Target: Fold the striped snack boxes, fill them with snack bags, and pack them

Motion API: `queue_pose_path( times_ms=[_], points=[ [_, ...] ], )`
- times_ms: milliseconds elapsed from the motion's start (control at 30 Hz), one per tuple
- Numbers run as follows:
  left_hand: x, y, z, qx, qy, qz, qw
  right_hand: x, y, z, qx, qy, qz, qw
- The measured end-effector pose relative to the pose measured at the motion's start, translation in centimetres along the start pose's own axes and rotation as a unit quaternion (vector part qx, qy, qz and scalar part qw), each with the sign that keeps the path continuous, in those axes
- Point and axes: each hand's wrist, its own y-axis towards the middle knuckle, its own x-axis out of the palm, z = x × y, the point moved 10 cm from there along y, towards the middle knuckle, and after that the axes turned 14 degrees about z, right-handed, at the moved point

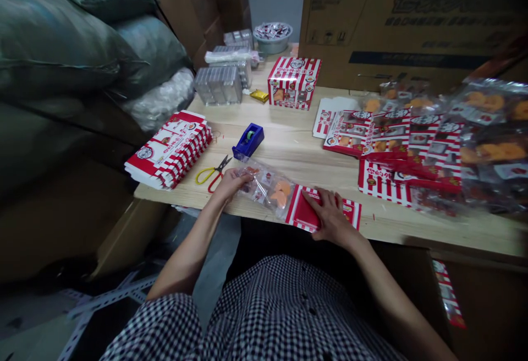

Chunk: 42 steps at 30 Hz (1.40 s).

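Observation:
In the head view, a clear plastic packet [265,189] lies along the table's front edge, with orange round pieces and small printed sachets showing inside. My left hand [231,185] is closed on the packet's left end. At its right end is a red card with red-and-white striped borders [297,208]. My right hand [331,217] lies on this card with the thumb and fingers apart, covering its middle. Scissors with one yellow and one red handle [215,173] lie just left of my left hand. Beyond the packet stands a blue tape dispenser [248,142].
A stack of flat striped cartons [169,143] lies at left. Finished-looking packets with striped cards [388,138] are heaped at right. Toward the back stand a striped box [293,83], clear plastic trays [218,85], a sachet-filled tub [272,43] and a large cardboard box [404,31].

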Motion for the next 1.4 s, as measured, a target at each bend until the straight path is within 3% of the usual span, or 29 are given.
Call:
queue_pose_path(
  times_ms=[267, 500, 633, 833, 1067, 1200, 1300, 1400],
  points=[
    [0.3, 0.6, 1.9, 0.020, 0.013, -0.016, 1.000, 0.5, -0.3, -0.6, 0.007, -0.008, 0.008, 1.000],
    [1.5, -1.4, -1.1, 0.016, 0.011, -0.019, 1.000, 1.0, -1.0, -0.6, 0.049, 0.021, 0.073, 0.996],
    [1.4, -2.6, -2.4, -0.003, 0.022, -0.062, 0.998, 0.5, -1.1, -0.2, 0.028, 0.037, 0.061, 0.997],
    [2.0, -3.3, -2.2, -0.033, 0.030, -0.160, 0.986, -0.1, -1.0, -1.6, -0.026, 0.079, 0.023, 0.996],
    [5.0, -5.5, -1.0, 0.031, -0.024, -0.110, 0.993, -1.2, -0.6, -3.0, -0.018, 0.049, 0.099, 0.994],
    [2.2, -5.3, -0.3, 0.004, -0.054, -0.047, 0.997, -1.8, -0.8, -3.3, -0.023, 0.052, 0.108, 0.993],
    [0.2, -5.6, 1.6, 0.055, -0.069, -0.029, 0.996, -2.1, -0.9, -4.0, -0.032, 0.044, 0.119, 0.991],
    [-0.1, -6.6, 2.6, 0.097, -0.045, 0.006, 0.994, -2.5, -0.6, -4.8, -0.028, 0.036, 0.138, 0.989]
  ],
)
